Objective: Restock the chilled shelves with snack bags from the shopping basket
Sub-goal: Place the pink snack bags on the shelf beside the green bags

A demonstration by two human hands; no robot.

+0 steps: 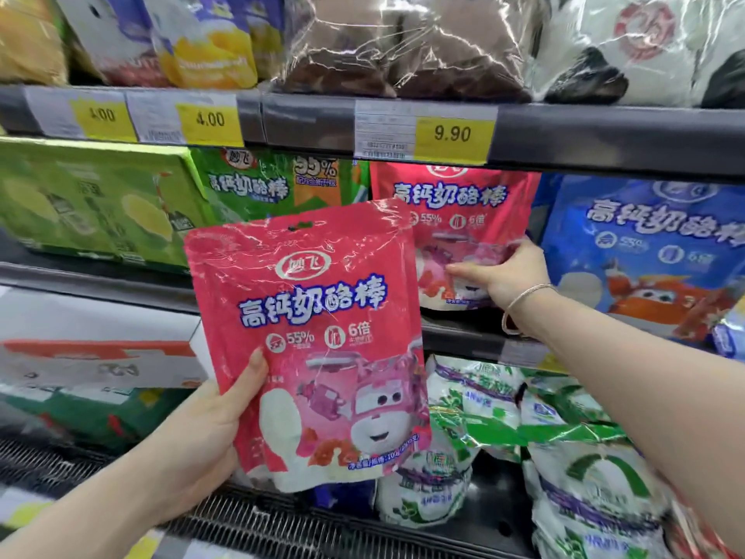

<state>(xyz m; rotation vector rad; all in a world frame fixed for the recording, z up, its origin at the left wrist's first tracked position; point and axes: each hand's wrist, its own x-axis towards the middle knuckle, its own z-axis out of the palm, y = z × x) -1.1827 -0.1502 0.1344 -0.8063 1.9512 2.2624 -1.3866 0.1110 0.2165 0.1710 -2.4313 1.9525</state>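
My left hand [209, 429] grips a pink snack bag [318, 340] by its lower left corner and holds it upright in front of the shelves. My right hand [510, 276] reaches to the middle shelf, where its fingers rest on the front of another pink snack bag [455, 207] that stands upright; whether they grip it I cannot tell. A thin bracelet circles my right wrist. The shopping basket is out of view.
Green bags [258, 187] and a green carton [88, 203] stand left of the shelved pink bag, blue bags [653, 252] to its right. White-green packs [504, 421] fill the shelf below. A shelf edge with price tags [451, 133] runs above. A grille [282, 526] lies at the bottom.
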